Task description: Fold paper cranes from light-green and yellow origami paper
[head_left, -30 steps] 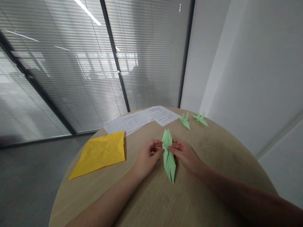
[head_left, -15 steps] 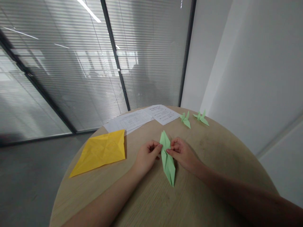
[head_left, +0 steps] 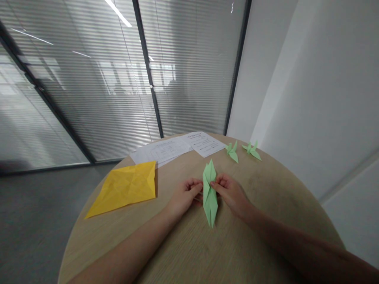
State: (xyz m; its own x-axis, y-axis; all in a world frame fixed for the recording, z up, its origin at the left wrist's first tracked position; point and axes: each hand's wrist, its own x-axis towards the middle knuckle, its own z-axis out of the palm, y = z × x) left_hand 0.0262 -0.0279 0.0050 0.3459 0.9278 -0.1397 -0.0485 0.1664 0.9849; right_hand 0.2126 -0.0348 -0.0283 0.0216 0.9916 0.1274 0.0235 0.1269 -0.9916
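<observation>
A long, narrow piece of folded light green origami paper (head_left: 210, 201) is held between my two hands, pointed at its top and bottom ends, with a slit down its middle. My left hand (head_left: 188, 192) pinches its left edge, thumb on top and fingers curled beneath. From the other side, my right hand (head_left: 229, 191) grips the right edge near the middle, its thumb lying on the paper's face. The fingertips under the paper are partly hidden.
Two folded green paper cranes (head_left: 232, 152) (head_left: 252, 150) stand at the far right of the round wooden table (head_left: 266, 189). Creased yellow paper (head_left: 127, 185) lies at the left. Printed white sheets (head_left: 174, 149) overlap at the back, before a glass partition with blinds (head_left: 189, 98).
The green folded paper has turned from a slant to nearly upright in view, and its upper flaps have spread apart somewhat. My right thumb has moved slightly along it.
</observation>
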